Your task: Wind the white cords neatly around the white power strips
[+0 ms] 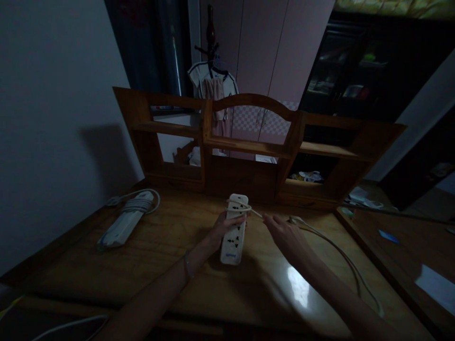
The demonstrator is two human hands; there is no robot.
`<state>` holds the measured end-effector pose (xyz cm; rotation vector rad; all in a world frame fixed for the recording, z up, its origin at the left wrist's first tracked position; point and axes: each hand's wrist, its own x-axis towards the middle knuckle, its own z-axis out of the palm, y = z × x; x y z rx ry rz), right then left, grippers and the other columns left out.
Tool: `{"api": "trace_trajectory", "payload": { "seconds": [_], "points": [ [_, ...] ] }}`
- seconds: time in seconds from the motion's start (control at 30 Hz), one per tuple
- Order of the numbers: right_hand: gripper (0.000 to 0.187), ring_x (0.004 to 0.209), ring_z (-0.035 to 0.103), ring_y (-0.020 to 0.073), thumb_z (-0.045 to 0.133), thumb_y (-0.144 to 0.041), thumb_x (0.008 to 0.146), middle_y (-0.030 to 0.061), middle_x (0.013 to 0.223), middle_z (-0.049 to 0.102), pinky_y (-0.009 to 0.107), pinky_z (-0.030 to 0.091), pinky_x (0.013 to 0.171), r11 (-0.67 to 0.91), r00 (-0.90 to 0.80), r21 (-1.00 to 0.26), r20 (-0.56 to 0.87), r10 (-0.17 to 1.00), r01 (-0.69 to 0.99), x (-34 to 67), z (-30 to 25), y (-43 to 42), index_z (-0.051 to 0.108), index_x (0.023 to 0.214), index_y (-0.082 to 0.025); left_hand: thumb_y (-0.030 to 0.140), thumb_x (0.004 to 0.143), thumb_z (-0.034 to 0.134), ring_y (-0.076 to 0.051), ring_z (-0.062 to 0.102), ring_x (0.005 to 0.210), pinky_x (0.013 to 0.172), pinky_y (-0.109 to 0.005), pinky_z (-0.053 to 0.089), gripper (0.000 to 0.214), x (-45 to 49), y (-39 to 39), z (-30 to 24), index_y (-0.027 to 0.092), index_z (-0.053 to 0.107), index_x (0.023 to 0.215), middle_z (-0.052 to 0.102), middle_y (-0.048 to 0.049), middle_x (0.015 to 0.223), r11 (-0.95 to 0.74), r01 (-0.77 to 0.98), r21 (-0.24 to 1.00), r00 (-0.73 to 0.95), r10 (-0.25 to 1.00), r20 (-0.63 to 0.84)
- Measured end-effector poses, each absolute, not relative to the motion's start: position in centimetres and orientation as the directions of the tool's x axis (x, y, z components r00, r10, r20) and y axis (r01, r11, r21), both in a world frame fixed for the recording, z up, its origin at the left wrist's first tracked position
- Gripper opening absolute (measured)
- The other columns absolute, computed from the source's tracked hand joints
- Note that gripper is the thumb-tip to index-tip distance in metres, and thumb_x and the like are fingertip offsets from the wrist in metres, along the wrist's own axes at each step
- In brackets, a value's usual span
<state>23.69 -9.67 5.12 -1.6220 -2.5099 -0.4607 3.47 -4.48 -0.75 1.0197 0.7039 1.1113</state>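
My left hand point(226, 224) is wrapped round the middle of a white power strip point(233, 244), which points away from me above the wooden desk. A few turns of its white cord point(256, 214) loop over the strip's far end. Closed on that cord, to the right of the strip, is my right hand point(282, 230). From there the loose length of cord runs right across the desk and curves back toward me. A second white power strip point(122, 226) lies at the left, its own grey-looking cord wound round its far part.
The wooden desk point(170, 274) has a shelf rack point(245, 177) along its back edge. A wall point(64, 118) bounds the left side. Another wooden surface with a paper sheet point(437, 286) and a small blue card point(388, 236) adjoins on the right.
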Motion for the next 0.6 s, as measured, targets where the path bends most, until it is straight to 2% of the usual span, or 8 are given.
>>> {"api": "trace_trajectory", "payload": {
  "seconds": [0.13,0.27,0.43,0.6],
  "points": [
    [0.043,0.064,0.056,0.0139,0.05,-0.005,0.087,0.003,0.089,0.058,0.025,0.032,0.053,0.417,-0.486,0.284,0.24,0.841,0.863,24.7,6.2,-10.6,0.046,0.127,-0.021,0.033,0.07,0.071,-0.016,0.062,0.065,0.058,-0.023,0.045,0.04,3.3,-4.5,-0.6,0.011,0.067,0.104,0.068,-0.0079,0.08,0.231,-0.417,0.879,0.418,0.908,-0.041],
    [0.05,0.072,0.056,0.0159,0.054,-0.006,0.086,0.0028,0.089,0.057,0.026,0.033,0.058,0.471,-0.572,0.371,0.236,0.785,0.8,26.0,7.0,-10.7,0.044,0.132,-0.024,0.042,0.077,0.06,-0.015,0.061,0.062,0.056,-0.024,0.045,0.041,3.2,-4.7,-0.6,0.008,0.067,0.099,0.068,-0.0103,0.078,0.385,-0.471,0.794,0.566,0.822,-0.063],
    [0.043,0.069,0.053,0.0151,0.052,-0.01,0.088,0.0026,0.086,0.057,0.026,0.032,0.058,0.496,-0.603,0.384,0.241,0.76,0.779,26.9,7.1,-10.8,0.048,0.128,-0.026,0.04,0.083,0.049,-0.015,0.06,0.068,0.063,-0.026,0.046,0.038,3.4,-4.9,-0.9,0.008,0.065,0.096,0.067,-0.0097,0.089,0.42,-0.529,0.737,0.606,0.795,-0.019],
    [0.034,0.069,0.053,0.0161,0.048,-0.007,0.09,0.004,0.082,0.057,0.028,0.034,0.057,0.598,-0.719,0.417,0.247,0.65,0.684,26.0,7.4,-12.2,0.052,0.122,-0.018,0.047,0.076,0.055,-0.017,0.061,0.066,0.062,-0.028,0.047,0.051,3.2,-4.8,-0.9,0.009,0.061,0.109,0.067,-0.0106,0.087,0.501,-0.518,0.693,0.673,0.739,-0.032]
  ]
}}
